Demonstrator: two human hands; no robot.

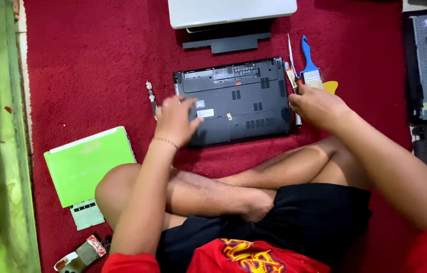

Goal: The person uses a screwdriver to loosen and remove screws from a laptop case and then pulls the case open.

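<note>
- The left hand lay open on the black laptop.
- The right hand gripped its other edge, just below a blue brush.

The left hand is lying flat with fingers spread on the upturned laptop's left edge; the right hand is resting at its right edge, seemingly curled.

Left hand covers the black laptop's near-left corner; right hand, motion-blurred, hides the screwdriver's lower end. White laptop cropped by the top edge.
</note>
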